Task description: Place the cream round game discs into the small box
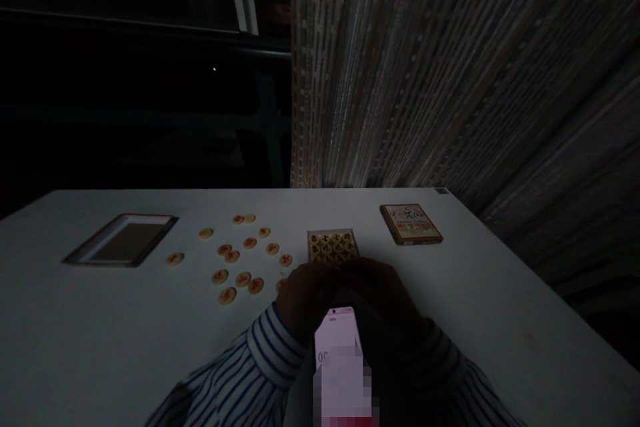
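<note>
Both my hands meet at the near side of a small open box (355, 233), covering its front part. Inside the box, xiangqi pieces (326, 249) with dark characters lie in rows. My left hand (306, 295) is at the box's near left, and my right hand (384, 290) at its near right. The fingers bend inward, but deep shadow hides their tips and anything between them. Just in front of my wrists, between the forearms, is a lit phone (336, 335) with a partly blurred screen. Left of the box, several loose pieces with red characters (243, 279) are scattered, one partly behind my left hand.
On the white table (480, 320), an open shallow box part (95, 259) lies at the far left. A closed-looking box with a printed cover (411, 221) is at the back right. A strand curtain (380, 80) hangs behind the table. The room is very dark.
</note>
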`<move>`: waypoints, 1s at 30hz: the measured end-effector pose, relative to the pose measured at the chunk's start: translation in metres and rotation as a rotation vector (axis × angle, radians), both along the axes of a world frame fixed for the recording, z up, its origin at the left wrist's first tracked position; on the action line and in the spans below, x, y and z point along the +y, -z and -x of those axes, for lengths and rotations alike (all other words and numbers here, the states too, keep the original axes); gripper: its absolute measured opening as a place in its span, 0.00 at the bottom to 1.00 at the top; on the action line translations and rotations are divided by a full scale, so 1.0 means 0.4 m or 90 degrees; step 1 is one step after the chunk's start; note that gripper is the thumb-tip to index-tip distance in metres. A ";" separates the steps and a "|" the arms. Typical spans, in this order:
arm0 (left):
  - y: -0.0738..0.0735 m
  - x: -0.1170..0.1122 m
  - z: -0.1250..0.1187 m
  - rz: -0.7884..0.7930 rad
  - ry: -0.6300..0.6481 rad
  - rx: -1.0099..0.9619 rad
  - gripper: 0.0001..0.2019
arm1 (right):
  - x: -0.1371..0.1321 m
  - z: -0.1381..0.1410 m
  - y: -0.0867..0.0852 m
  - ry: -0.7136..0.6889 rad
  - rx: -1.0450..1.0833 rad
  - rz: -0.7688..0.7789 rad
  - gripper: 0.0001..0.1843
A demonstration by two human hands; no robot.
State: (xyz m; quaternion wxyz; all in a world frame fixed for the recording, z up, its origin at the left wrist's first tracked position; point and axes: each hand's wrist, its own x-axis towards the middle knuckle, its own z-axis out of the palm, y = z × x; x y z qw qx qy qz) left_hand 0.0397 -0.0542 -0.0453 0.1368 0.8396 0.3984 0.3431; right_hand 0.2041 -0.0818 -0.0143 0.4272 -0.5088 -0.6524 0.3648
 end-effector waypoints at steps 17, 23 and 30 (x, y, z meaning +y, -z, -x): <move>-0.013 -0.023 -0.004 0.321 -0.114 -0.320 0.08 | -0.005 -0.004 0.013 -0.014 -0.037 -0.092 0.10; -0.020 -0.020 -0.005 0.385 -0.170 -0.388 0.13 | 0.003 0.001 0.025 -0.027 -0.002 -0.065 0.11; -0.013 -0.028 -0.016 0.432 -0.138 -0.418 0.16 | 0.000 0.004 0.015 -0.014 0.035 -0.032 0.10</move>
